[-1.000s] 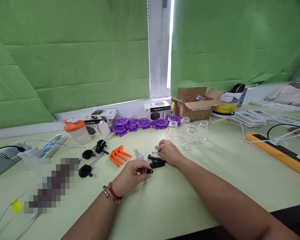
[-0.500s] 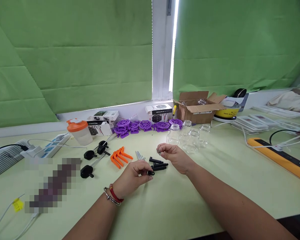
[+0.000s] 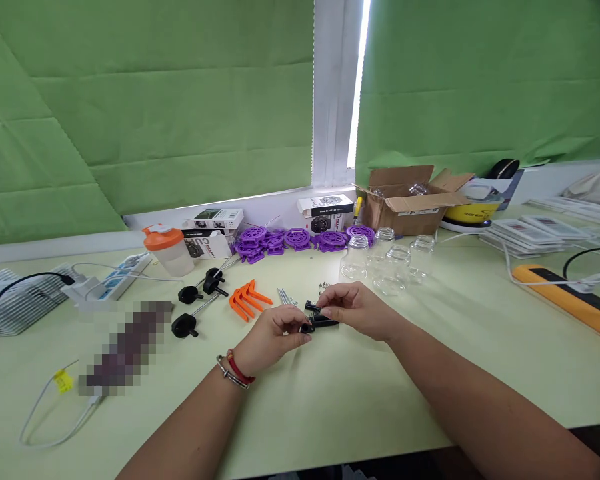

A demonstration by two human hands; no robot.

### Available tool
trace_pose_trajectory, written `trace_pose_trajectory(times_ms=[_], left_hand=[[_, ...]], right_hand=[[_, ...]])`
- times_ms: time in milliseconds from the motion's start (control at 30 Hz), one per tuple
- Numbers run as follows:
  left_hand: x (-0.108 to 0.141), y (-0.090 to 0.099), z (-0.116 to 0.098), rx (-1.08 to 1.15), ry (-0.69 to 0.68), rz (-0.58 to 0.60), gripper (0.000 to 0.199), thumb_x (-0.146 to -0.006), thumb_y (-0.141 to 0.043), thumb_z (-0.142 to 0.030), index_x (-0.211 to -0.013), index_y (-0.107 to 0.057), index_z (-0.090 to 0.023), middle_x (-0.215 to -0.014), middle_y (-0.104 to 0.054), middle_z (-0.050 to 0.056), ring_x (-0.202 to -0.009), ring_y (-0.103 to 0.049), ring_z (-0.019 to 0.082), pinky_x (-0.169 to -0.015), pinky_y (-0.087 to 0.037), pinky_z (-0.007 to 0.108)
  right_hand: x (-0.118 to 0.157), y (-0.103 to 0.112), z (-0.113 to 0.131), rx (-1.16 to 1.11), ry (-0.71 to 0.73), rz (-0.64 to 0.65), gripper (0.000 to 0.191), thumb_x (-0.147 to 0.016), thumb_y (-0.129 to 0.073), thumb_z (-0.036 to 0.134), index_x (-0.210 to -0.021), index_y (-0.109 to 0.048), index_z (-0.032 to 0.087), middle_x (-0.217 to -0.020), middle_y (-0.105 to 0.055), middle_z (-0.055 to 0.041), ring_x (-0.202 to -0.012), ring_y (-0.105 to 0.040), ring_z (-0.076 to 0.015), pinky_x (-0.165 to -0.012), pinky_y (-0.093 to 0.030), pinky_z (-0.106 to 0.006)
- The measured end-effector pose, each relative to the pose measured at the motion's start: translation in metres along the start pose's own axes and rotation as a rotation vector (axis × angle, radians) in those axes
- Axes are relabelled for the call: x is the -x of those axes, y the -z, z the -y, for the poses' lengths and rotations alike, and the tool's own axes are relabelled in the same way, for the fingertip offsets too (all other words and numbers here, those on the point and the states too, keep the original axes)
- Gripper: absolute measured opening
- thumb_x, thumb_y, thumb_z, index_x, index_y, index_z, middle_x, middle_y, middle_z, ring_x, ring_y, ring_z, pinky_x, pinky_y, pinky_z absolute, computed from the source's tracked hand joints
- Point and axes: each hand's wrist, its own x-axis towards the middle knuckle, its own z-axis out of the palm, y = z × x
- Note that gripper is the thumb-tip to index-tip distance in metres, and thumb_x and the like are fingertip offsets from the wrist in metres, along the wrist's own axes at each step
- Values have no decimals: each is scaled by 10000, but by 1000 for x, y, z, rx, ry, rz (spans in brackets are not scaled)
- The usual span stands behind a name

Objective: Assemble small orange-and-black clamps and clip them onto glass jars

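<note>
My left hand (image 3: 280,332) pinches a small black tube-shaped part (image 3: 307,328), its round open end facing me. Fingers closed, my right hand (image 3: 357,310) grips another black tube (image 3: 312,306) just above and to the right of the left fingertips; much of that tube is hidden by the hand. Under and between the hands lie more black tubes (image 3: 325,321). Small metal springs (image 3: 324,287) rest right behind my right fingers. Several thin metal rods (image 3: 284,297) lie behind my left hand, and orange angled handles (image 3: 250,300) sit to its left.
Black knobs with metal shafts (image 3: 185,325) lie at left, near an orange-lidded shaker bottle (image 3: 169,250). Purple plastic discs (image 3: 297,239) line the back. Clear glass jars (image 3: 397,270) stand behind my right hand, before an open cardboard box (image 3: 410,217). An orange-black bar (image 3: 565,300) lies far right.
My right hand has come down from above the table onto a black tube. The small metal pieces it held now lie on the table. My left hand keeps its black part.
</note>
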Motion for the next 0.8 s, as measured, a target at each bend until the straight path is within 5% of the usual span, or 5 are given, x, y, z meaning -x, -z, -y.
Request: trace_pose_trajectory(times_ms=[267, 467, 800], left_hand=[[0, 0, 4, 2, 3, 2, 174, -733, -691, -232, -888, -670, -156, -715, -513, -9, -637, -426, 91, -610, -387, 233], [1, -1, 3, -12, 21, 0, 184, -728, -694, -223, -900, -675, -160, -691, -495, -17, -639, -423, 94, -604, -376, 232], [1, -3, 3, 16, 51, 30, 186, -722, -690, -225, -891, -671, -149, -697, -506, -16, -625, -426, 88, -583, -374, 227]], right_hand=[[4, -9, 7, 336, 207, -17, 123, -740, -611, 180, -835, -687, 196, -749, -592, -21, -634, -491, -115, -570, -424, -261], [7, -18, 6, 434, 224, -106, 124, -730, -581, 141, -838, -607, 197, -724, -572, 1, -626, -475, -112, -570, -412, -253], [6, -18, 4, 534, 319, -48, 73, -767, -551, 133, -790, -581, 195, -734, -581, -6, -636, -488, -116, -589, -415, -256]])
